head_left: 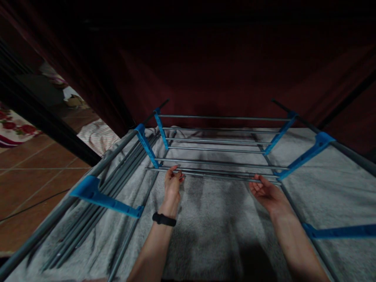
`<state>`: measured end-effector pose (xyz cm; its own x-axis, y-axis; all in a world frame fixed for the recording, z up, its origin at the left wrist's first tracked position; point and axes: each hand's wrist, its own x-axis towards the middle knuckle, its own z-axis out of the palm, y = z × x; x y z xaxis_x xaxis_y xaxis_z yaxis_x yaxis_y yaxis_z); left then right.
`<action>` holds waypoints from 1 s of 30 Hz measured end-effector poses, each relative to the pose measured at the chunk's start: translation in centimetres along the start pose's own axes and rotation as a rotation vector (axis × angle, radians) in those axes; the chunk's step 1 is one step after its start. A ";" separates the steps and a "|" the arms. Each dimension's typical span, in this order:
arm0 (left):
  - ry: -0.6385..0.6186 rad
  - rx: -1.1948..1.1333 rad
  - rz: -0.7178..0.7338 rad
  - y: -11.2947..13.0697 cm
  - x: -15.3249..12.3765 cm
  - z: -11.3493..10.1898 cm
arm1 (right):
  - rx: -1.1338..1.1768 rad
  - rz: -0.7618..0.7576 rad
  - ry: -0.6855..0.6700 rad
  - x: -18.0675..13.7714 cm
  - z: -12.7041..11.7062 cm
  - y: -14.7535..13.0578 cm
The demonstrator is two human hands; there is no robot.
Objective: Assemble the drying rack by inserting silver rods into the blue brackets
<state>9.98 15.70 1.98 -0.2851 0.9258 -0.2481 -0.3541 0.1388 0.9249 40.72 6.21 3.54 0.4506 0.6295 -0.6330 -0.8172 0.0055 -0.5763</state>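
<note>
My left hand (172, 183), with a black band (163, 219) on its wrist, is closed around the left part of a thin grey metal tube (217, 176). The fingers of my right hand (266, 191) curl round the same tube near its right end. It lies level, close to the lower ends of two blue plastic brackets, a left one (147, 145) and a right one (305, 156). These brackets belong to a rack frame of grey tubes, where several crossbars (220, 150) run between the two sides. Whether the tube touches the brackets, I cannot tell.
Several loose grey tubes (110, 192) lie in a bundle at the left on a grey blanket (217, 235). Another blue bracket (107, 199) sits on the near left rail. Behind the rack hangs dark red cloth (205, 74). Tiled floor (38, 184) shows at the left.
</note>
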 end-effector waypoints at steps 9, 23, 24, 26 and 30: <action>0.167 -0.047 0.042 0.2 1.1 -0.5 | -0.010 -0.034 0.051 0.4 -0.7 -1.5; 0.276 -0.165 0.200 1.3 3.1 -2.4 | 0.004 -0.164 0.032 0.6 -1.6 -3.7; 0.271 -0.175 0.203 1.4 3.1 -2.4 | -0.006 -0.188 0.020 0.6 -1.7 -3.8; 0.265 -0.190 0.207 1.6 3.0 -2.4 | -0.026 -0.249 -0.004 0.6 -1.8 -4.0; 0.262 -0.188 0.199 2.0 2.7 -2.2 | -0.047 -0.357 -0.067 0.4 -1.8 -4.1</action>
<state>6.56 17.68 2.53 -0.5738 0.8038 -0.1569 -0.4192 -0.1236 0.8994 44.89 5.04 4.77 0.6791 0.6436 -0.3531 -0.5945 0.1999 -0.7789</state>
